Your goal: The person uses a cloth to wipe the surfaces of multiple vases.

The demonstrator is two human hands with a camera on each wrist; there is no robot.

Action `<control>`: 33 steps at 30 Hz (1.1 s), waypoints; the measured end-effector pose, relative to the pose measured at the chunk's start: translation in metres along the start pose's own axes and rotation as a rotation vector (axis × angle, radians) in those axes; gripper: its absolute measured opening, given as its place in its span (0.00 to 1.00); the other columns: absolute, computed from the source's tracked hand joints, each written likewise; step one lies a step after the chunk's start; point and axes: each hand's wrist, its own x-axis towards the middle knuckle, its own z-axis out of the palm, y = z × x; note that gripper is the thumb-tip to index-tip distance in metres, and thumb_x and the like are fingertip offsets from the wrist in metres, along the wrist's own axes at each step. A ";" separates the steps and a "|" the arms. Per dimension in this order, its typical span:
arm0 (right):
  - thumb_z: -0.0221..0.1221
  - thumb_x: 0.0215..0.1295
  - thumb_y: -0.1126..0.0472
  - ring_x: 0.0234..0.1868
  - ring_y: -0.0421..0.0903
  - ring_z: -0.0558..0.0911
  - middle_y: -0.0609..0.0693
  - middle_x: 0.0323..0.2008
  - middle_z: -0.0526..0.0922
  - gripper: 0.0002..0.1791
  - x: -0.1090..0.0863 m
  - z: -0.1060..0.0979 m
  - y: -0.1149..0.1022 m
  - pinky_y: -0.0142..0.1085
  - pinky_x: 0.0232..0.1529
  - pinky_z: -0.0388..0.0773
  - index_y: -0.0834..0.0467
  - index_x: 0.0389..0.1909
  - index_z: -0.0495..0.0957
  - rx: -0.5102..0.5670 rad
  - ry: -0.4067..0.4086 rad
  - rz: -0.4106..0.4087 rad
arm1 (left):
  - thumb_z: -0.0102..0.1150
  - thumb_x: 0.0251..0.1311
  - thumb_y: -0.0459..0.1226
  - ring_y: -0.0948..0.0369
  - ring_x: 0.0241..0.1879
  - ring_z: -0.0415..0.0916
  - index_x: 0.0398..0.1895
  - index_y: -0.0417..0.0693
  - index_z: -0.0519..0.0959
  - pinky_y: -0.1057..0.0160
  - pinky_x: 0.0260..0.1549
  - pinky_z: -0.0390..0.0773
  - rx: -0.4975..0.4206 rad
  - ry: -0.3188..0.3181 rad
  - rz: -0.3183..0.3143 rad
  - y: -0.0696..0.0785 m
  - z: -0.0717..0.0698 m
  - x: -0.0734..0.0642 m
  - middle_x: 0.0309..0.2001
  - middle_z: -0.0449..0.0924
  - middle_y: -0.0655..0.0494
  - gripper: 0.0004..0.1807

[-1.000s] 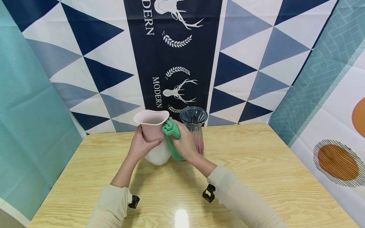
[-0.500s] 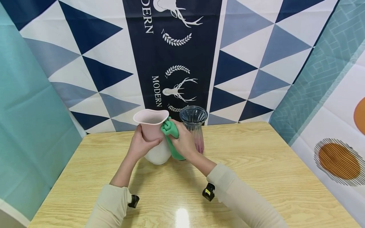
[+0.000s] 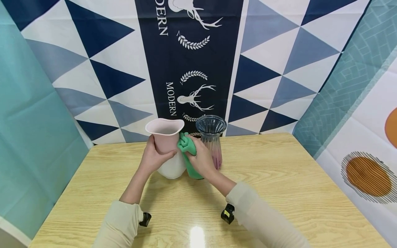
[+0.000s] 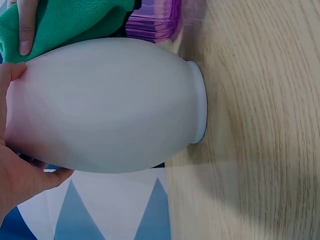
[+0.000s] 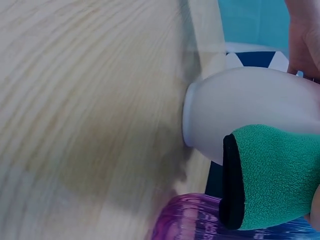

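A vase point(image 3: 172, 164), pink at its wavy-rimmed neck and white below, stands upright near the back of the table. My left hand point(image 3: 154, 155) grips it round the neck from the left, thumb across the front. In my right hand point(image 3: 202, 155) is a bunched green cloth point(image 3: 187, 145), held against the vase's right side just under the rim. The cloth's lower part hangs down beside the body, and its dark edging point(image 5: 231, 182) shows in the right wrist view. The left wrist view shows the vase's rounded body point(image 4: 115, 105) and its base ring point(image 4: 199, 102).
Close behind my right hand stands a ribbed glass vase point(image 3: 211, 132), blue at the top and pink-purple at the bottom. The wooden table point(image 3: 279, 179) meets a patterned backdrop point(image 3: 192, 58) at its back edge, with hanging cloths at both sides.
My right hand and the green cloth have shifted slightly down and to the right along the vase's side, a little below the rim. The left hand keeps its grip in place.
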 end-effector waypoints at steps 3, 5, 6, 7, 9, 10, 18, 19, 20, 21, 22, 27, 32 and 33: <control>0.62 0.59 0.62 0.54 0.52 0.77 0.56 0.56 0.76 0.28 -0.004 0.002 0.004 0.48 0.54 0.75 0.52 0.62 0.69 0.002 0.002 0.017 | 0.73 0.43 0.38 0.48 0.56 0.67 0.68 0.45 0.52 0.47 0.55 0.70 -0.011 0.005 0.007 0.001 0.001 0.000 0.61 0.63 0.45 0.50; 0.62 0.59 0.62 0.55 0.52 0.77 0.55 0.55 0.77 0.28 -0.007 0.004 0.007 0.48 0.55 0.74 0.52 0.61 0.69 0.001 0.001 0.031 | 0.73 0.43 0.38 0.49 0.57 0.66 0.68 0.45 0.51 0.47 0.56 0.69 -0.023 0.006 0.011 0.001 0.002 -0.001 0.62 0.62 0.45 0.51; 0.62 0.59 0.62 0.55 0.52 0.77 0.55 0.56 0.77 0.28 -0.009 0.005 0.008 0.48 0.55 0.74 0.52 0.61 0.69 0.000 0.000 0.036 | 0.72 0.44 0.38 0.49 0.58 0.65 0.68 0.45 0.51 0.46 0.56 0.69 -0.028 0.005 0.012 0.001 0.002 -0.001 0.62 0.61 0.45 0.51; 0.62 0.59 0.62 0.55 0.53 0.77 0.55 0.56 0.77 0.28 -0.010 0.006 0.009 0.48 0.56 0.74 0.53 0.61 0.69 -0.001 -0.002 0.040 | 0.72 0.45 0.38 0.49 0.58 0.65 0.69 0.46 0.51 0.47 0.57 0.68 -0.036 0.008 0.008 0.002 0.002 -0.001 0.62 0.61 0.46 0.50; 0.62 0.59 0.62 0.56 0.53 0.77 0.56 0.56 0.76 0.28 -0.013 0.007 0.012 0.49 0.56 0.74 0.54 0.61 0.69 -0.003 -0.002 0.045 | 0.72 0.46 0.39 0.50 0.59 0.65 0.69 0.46 0.50 0.47 0.58 0.67 -0.050 0.010 -0.002 0.003 0.002 -0.001 0.63 0.60 0.46 0.50; 0.62 0.59 0.62 0.56 0.53 0.76 0.56 0.56 0.76 0.28 -0.015 0.009 0.014 0.49 0.56 0.73 0.55 0.61 0.69 -0.001 -0.003 0.046 | 0.71 0.47 0.39 0.50 0.59 0.64 0.69 0.46 0.49 0.47 0.58 0.67 -0.060 0.011 -0.007 0.005 0.002 -0.002 0.63 0.59 0.46 0.50; 0.63 0.58 0.62 0.57 0.54 0.76 0.57 0.58 0.75 0.29 -0.027 0.015 0.023 0.49 0.57 0.73 0.54 0.62 0.69 0.002 -0.011 0.074 | 0.71 0.46 0.36 0.47 0.58 0.65 0.67 0.39 0.53 0.47 0.57 0.67 -0.022 0.086 -0.013 0.031 0.004 -0.008 0.62 0.61 0.40 0.48; 0.63 0.58 0.62 0.56 0.54 0.76 0.57 0.57 0.76 0.28 -0.028 0.016 0.025 0.49 0.56 0.73 0.54 0.61 0.69 -0.002 -0.014 0.078 | 0.72 0.44 0.38 0.48 0.58 0.64 0.67 0.40 0.54 0.48 0.57 0.67 -0.010 0.102 -0.009 0.028 0.005 -0.007 0.62 0.61 0.41 0.48; 0.63 0.59 0.62 0.56 0.54 0.76 0.57 0.57 0.76 0.28 -0.029 0.017 0.026 0.50 0.56 0.74 0.54 0.61 0.69 -0.003 -0.019 0.084 | 0.73 0.43 0.40 0.49 0.58 0.64 0.67 0.41 0.54 0.48 0.57 0.67 0.010 0.117 -0.009 0.024 0.006 -0.006 0.62 0.61 0.41 0.49; 0.63 0.59 0.62 0.56 0.54 0.77 0.57 0.57 0.76 0.28 -0.031 0.017 0.027 0.50 0.56 0.74 0.54 0.62 0.68 -0.004 -0.026 0.090 | 0.74 0.42 0.42 0.49 0.58 0.63 0.67 0.41 0.54 0.48 0.57 0.67 0.031 0.133 -0.011 0.020 0.007 -0.005 0.61 0.61 0.42 0.50; 0.63 0.59 0.62 0.56 0.55 0.77 0.57 0.57 0.76 0.28 -0.031 0.017 0.028 0.50 0.55 0.74 0.53 0.62 0.68 -0.004 -0.032 0.097 | 0.75 0.41 0.44 0.50 0.57 0.62 0.67 0.42 0.55 0.48 0.56 0.67 0.051 0.148 -0.015 0.016 0.009 -0.003 0.61 0.60 0.42 0.51; 0.62 0.59 0.62 0.56 0.54 0.77 0.56 0.57 0.76 0.28 -0.032 0.017 0.030 0.50 0.56 0.73 0.53 0.62 0.68 -0.008 -0.049 0.109 | 0.76 0.37 0.48 0.51 0.57 0.59 0.67 0.44 0.56 0.48 0.54 0.68 0.116 0.192 -0.041 0.010 0.012 -0.001 0.60 0.59 0.43 0.54; 0.64 0.58 0.62 0.56 0.53 0.77 0.55 0.57 0.76 0.29 -0.033 0.016 0.031 0.49 0.57 0.73 0.52 0.61 0.69 -0.011 -0.036 0.106 | 0.76 0.37 0.48 0.51 0.57 0.59 0.67 0.45 0.57 0.48 0.54 0.69 0.121 0.203 -0.042 0.010 0.015 -0.001 0.59 0.60 0.43 0.53; 0.64 0.58 0.62 0.56 0.53 0.76 0.55 0.57 0.76 0.29 -0.033 0.015 0.032 0.49 0.57 0.73 0.52 0.61 0.69 -0.008 -0.033 0.111 | 0.76 0.37 0.48 0.51 0.57 0.60 0.66 0.45 0.57 0.48 0.54 0.69 0.120 0.203 -0.042 0.009 0.015 -0.001 0.59 0.61 0.43 0.53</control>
